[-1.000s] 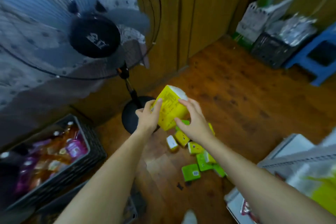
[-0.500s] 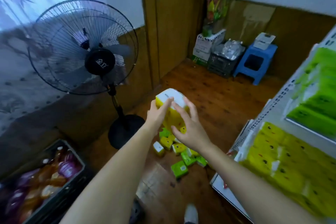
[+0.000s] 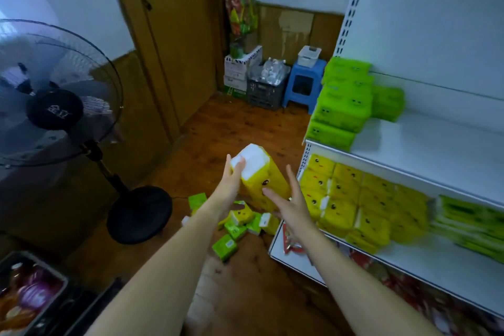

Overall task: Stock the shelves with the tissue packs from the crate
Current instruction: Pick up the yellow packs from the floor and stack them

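Note:
A tall yellow tissue pack (image 3: pixel 266 181) with a white end is held tilted in the air, just left of the white shelf unit (image 3: pixel 436 150). My left hand (image 3: pixel 231 181) grips its upper left side, fingertips on the white end. My right hand (image 3: pixel 290 200) is spread with straight fingers against the pack's lower right side. Yellow tissue packs (image 3: pixel 354 202) fill the left of the lower shelf. Green tissue packs (image 3: pixel 343 101) are stacked on the shelf above. Several small green and yellow packs (image 3: pixel 237 226) lie on the wooden floor below my hands.
A standing fan (image 3: pixel 54 109) with a round black base (image 3: pixel 139 213) is at the left. A dark crate of bottles (image 3: pixel 30 297) sits at the bottom left. A blue stool (image 3: pixel 302 84), a dark basket (image 3: pixel 264 91) and boxes stand by the far wall beside a wooden door (image 3: pixel 174 35).
The view has swung up and right, so the shelves now fill the right side. The yellow pack has moved toward the shelf, and my right hand's fingers have spread.

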